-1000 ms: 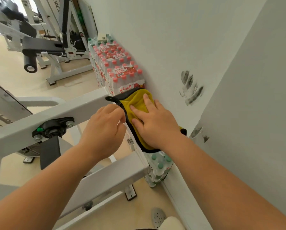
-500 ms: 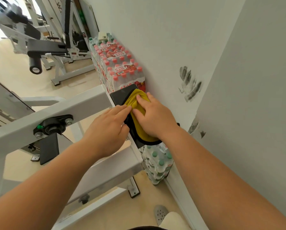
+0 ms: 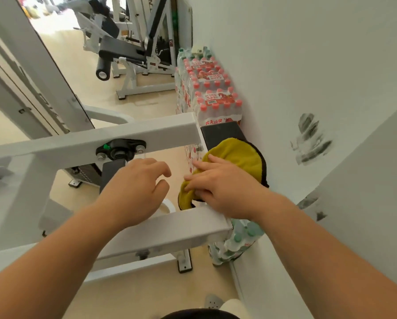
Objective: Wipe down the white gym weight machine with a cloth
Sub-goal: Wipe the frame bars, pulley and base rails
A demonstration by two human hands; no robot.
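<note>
1. The yellow cloth [image 3: 236, 153] had come back along the black pad [image 3: 220, 132] at the end of the white weight machine [image 3: 77, 143]. A second earlier it covered the pad's far end; now that end lay bare and dark. The cloth sat bunched at the near end, close to the wall [image 3: 285, 65].
2. The right hand [image 3: 225, 187] lay on top of the cloth. Its fingers [image 3: 198, 165] were stretched out fairly straight and pressing down, not curled round it. The cloth's lower edge hung over the side of the pad, just above the near crossbeam [image 3: 181, 229].
3. The left hand [image 3: 135, 187], which had been touching the cloth's edge, had drawn away. It hovered over the gap between the two white beams with its fingers loosely bent, holding nothing.
4. I took that to mean one pass over the pad was about done. The white beams on either side looked like the next surfaces due.
5. Against the wall beyond the pad stood shrink-wrapped packs [image 3: 218, 104] stacked in a row, each full of clear water bottles with red caps.
6. Below the near beam sat another wrapped pack [image 3: 241, 236], holding bottles with green caps. It was partly hidden by the beam.
7. Dark smudges [image 3: 310, 139] marked the wall beside the pad.
</note>
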